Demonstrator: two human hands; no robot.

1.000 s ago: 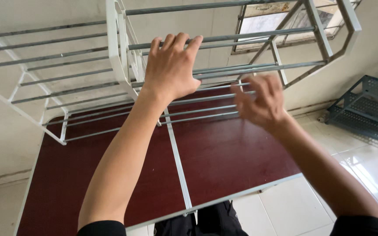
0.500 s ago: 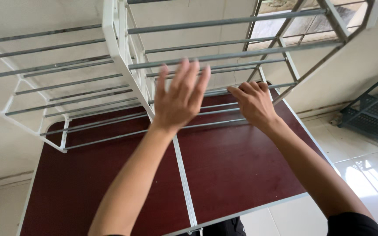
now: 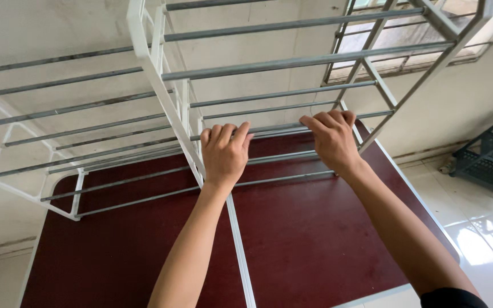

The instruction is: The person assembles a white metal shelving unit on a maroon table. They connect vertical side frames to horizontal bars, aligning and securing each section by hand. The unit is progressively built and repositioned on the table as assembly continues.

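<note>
Left hand (image 3: 224, 153): fingers curled over a grey metal bar (image 3: 275, 130) of the rack, grasping it.
Right hand (image 3: 332, 138): clenched on the same bar, further right.
Rack (image 3: 169, 108): white frame with grey rods — tilted above both hands, over the table.
Table (image 3: 309, 222): dark red top, white centre strip.

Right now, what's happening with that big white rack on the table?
A person has both hands on a white metal rack with grey rods, which stands on a dark red folding table. The left hand and the right hand each curl their fingers over the same grey rod in the rack's right-hand section. A dark blue perforated rack sits on the tiled floor to the right.
</note>
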